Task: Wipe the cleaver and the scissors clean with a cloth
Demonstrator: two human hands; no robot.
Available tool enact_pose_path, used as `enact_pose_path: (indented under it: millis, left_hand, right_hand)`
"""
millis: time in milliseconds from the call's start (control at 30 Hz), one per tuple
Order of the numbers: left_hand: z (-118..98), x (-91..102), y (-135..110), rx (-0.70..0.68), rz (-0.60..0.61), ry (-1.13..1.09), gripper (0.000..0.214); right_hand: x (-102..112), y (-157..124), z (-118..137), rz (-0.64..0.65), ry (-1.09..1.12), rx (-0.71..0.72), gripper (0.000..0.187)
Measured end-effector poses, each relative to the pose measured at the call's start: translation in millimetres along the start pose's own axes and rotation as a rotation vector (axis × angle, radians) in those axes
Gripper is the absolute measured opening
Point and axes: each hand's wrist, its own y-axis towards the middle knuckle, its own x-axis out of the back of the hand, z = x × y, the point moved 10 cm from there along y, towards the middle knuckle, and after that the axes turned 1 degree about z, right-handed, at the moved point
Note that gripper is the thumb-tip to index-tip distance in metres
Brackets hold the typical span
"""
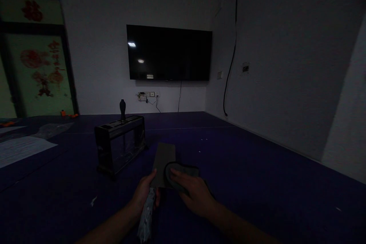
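My left hand (144, 192) is wrapped round the pale patterned handle of a cleaver (163, 160), whose broad flat blade points away from me over the dark blue table (257, 175). My right hand (194, 194) presses a dark cloth (180, 171) against the right side of the blade, fingers curled on the cloth. Both hands are low in the middle of the view. The room is very dim.
A dark knife block (120, 143) with one black handle (122, 108) sticking up stands just beyond and left of the blade. Papers and plastic (23, 148) lie at the far left. A wall TV (169, 53) hangs behind, a white wall runs along the right.
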Motion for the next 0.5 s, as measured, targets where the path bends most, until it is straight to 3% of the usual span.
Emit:
enact_pose_path:
  millis: [233,500]
  left_hand:
    - [-1.4,-6.3,-2.8,-0.037,0.064,0.059,0.068]
    - [-2.1,-8.3,-0.2,-0.067,0.066,-0.001,0.067]
  right_hand:
    - [3.0,0.0,-11.7,-0.085,0.02,-0.057,0.055]
    - [2.7,1.2,-15.2,-0.087,0.022,-0.071,0.054]
